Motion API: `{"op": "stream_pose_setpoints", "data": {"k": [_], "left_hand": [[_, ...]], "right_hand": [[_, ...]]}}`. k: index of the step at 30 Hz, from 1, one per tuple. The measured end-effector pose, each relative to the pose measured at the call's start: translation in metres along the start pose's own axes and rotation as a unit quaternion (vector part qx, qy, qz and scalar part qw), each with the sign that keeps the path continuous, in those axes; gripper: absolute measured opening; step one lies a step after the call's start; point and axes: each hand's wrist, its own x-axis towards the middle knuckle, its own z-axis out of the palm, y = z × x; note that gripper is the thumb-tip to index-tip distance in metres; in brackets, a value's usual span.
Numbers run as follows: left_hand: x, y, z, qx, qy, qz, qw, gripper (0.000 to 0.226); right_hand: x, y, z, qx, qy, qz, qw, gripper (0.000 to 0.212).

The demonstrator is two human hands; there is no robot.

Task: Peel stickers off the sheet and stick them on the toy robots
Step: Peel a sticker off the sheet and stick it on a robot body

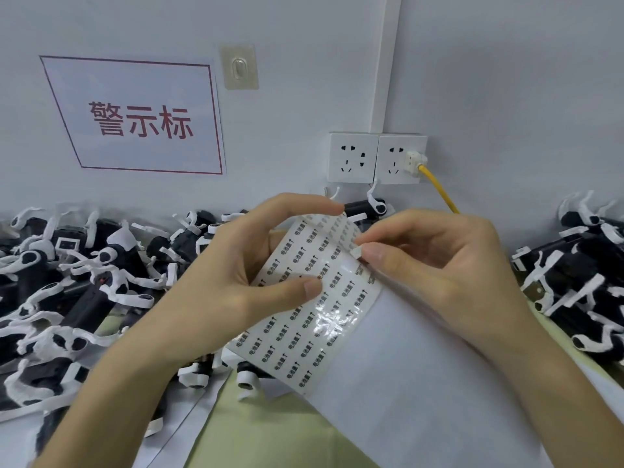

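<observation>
Peeling step in hand. Gripping a glossy white sheet of small black-printed stickers (304, 332) with the left hand (236, 282): thumb pressed on the printed face, forefinger arched over the top edge, other fingers hidden behind. Sheet raised and tilted above the pale green counter (270, 434), not lying on it.

Pinching one small white rectangular sticker (356, 253) between thumb and forefinger of the right hand (422, 258), at the sheet's upper right edge. Lifted off the backing at one end; impossible to tell whether wholly free.

Black-and-white plastic toy robots (67, 282) heaped on the counter at the left, more of them at the far right, well apart from both hands. None picked up, so sticking not yet begun.

Next, by judgement: draw the sticker clear slowly and at a low angle, without letting it fold onto itself. Then set the sheet down or tuck it aside to free the left hand, take one robot from a heap, turn it to the intended spot and press the label flat. Likely trouble: curling onto the fingertip, or going on crooked.
</observation>
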Motion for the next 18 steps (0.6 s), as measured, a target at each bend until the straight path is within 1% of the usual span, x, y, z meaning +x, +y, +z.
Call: {"op": "stream_pose_setpoints", "data": {"k": [4, 6, 8, 9, 12, 14, 16, 18], "left_hand": [[0.002, -0.009, -0.004, -0.016, -0.016, -0.005, 1.000, 0.060], [0.003, -0.018, -0.003, -0.054, -0.032, -0.024, 0.998, 0.063], [0.005, -0.026, 0.000, -0.089, -0.070, -0.061, 0.992, 0.068], [0.006, -0.031, 0.003, -0.089, -0.098, -0.080, 0.988, 0.071], [0.008, -0.048, 0.013, -0.036, -0.186, -0.136, 0.972, 0.080], [0.008, -0.058, 0.023, 0.006, -0.227, -0.165, 0.960, 0.083], [0.008, -0.066, 0.032, 0.044, -0.231, -0.183, 0.955, 0.079], [0.009, -0.074, 0.038, 0.093, -0.212, -0.189, 0.954, 0.074]], "right_hand": [[0.000, -0.004, -0.005, 0.034, 0.000, 0.003, 0.999, 0.005], [0.000, -0.007, -0.009, 0.053, 0.023, 0.002, 0.998, 0.011], [0.001, -0.010, -0.015, 0.050, 0.041, -0.001, 0.998, 0.013], [0.001, -0.012, -0.019, 0.044, 0.042, -0.003, 0.998, 0.013], [0.002, -0.017, -0.030, 0.017, 0.040, -0.009, 0.999, 0.017], [0.001, -0.018, -0.034, 0.009, 0.039, -0.007, 0.999, 0.022], [0.001, -0.018, -0.035, 0.006, 0.029, -0.003, 1.000, 0.026], [0.002, -0.018, -0.032, 0.022, 0.029, 0.001, 0.999, 0.029]]}}
